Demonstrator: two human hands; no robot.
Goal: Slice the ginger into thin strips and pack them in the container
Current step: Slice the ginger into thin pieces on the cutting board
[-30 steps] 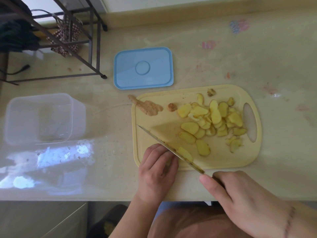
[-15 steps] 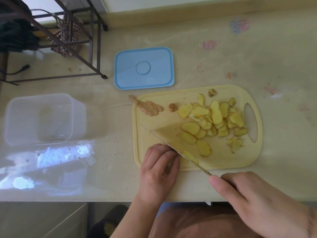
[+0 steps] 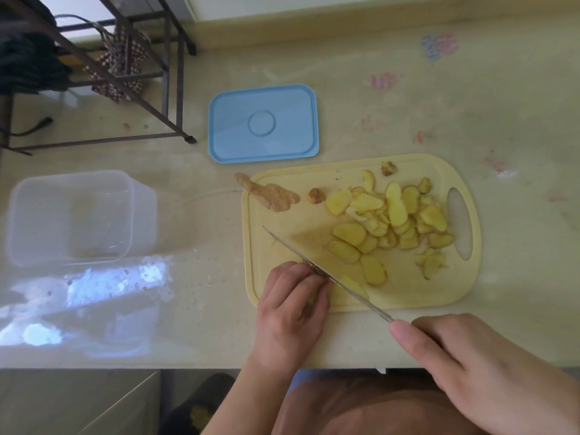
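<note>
left hand (image 3: 290, 304) curled over ginger piece (image 3: 353, 284) at yellow plastic cutting board's (image 3: 282, 221) near edge | right hand (image 3: 477, 368) grips steel knife (image 3: 317, 268), blade against that piece | pale yellow ginger slices (image 3: 389, 221) heaped mid-board | clear plastic container (image 3: 72, 215) left on beige desk (image 3: 408, 105), blue lid (image 3: 263, 122) apart

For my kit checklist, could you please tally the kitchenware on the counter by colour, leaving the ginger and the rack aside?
Blue: 1, the lid
Yellow: 1, the cutting board
Clear: 1, the container
Metal: 1, the knife, held in the right hand
Total: 4
</note>
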